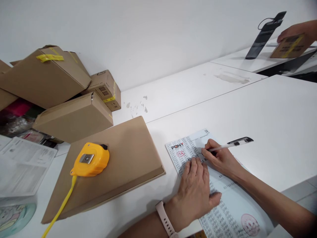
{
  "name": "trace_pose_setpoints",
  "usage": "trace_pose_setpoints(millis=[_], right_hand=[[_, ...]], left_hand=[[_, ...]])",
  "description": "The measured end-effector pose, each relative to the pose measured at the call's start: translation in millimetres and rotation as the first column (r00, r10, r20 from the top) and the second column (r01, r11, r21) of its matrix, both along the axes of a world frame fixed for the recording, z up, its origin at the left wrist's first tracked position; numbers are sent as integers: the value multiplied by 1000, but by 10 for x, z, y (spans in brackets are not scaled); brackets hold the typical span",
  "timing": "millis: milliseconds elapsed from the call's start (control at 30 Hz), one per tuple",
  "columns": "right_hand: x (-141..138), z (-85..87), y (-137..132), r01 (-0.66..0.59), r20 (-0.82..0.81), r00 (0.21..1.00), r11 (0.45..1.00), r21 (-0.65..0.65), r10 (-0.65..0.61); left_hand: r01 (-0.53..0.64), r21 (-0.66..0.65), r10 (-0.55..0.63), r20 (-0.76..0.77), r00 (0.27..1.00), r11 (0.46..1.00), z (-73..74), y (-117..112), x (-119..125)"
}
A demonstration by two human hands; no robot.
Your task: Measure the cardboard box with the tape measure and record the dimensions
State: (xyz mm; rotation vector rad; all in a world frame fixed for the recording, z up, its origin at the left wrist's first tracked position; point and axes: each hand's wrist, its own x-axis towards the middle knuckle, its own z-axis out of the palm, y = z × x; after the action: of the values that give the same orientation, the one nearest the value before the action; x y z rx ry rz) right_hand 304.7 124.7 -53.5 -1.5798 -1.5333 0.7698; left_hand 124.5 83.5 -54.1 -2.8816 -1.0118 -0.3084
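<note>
At your far left, printed sheets (27, 168) lie on the desk (247, 109), with a teal item (17, 218) below them, cut off by the frame. Next come cardboard boxes (56, 72), piled against the wall, which likely keeps the front of the desk free for your arms. Nearer you lies a flat box (131, 155) with the yellow tape measure (96, 162) on top, its blade (66, 200) pulled out and running down over the box's edge; set there, it seems handy yet off your paper.

To the right of that box is the printed document (230, 195), under both your hands. Your left hand (194, 186), wearing a pale wristband (164, 216), rests palm down with fingers extended, gripping nothing, probably to stop the paper sliding. Your right hand (224, 162) pinches the pen (228, 145) near its lower end, apparently for fine control; your fingers hide the nib, so whether it touches the paper cannot be told.

Farther right stand a dark bottle (262, 39) and, beside it, another person's hand (299, 29) around a small taped box (288, 48).
</note>
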Motion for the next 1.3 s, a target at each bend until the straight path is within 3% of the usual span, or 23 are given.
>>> trace_pose_setpoints(millis=[700, 1300], right_hand=[[11, -25, -1, -11, -26, 1000, 999, -37, 10], [28, -10, 11, 12, 3, 1000, 1000, -25, -12]], left_hand=[[-2, 17, 2, 2, 1000, 1000, 11, -5, 6], [8, -50, -9, -25, 1000, 999, 53, 9, 1]])
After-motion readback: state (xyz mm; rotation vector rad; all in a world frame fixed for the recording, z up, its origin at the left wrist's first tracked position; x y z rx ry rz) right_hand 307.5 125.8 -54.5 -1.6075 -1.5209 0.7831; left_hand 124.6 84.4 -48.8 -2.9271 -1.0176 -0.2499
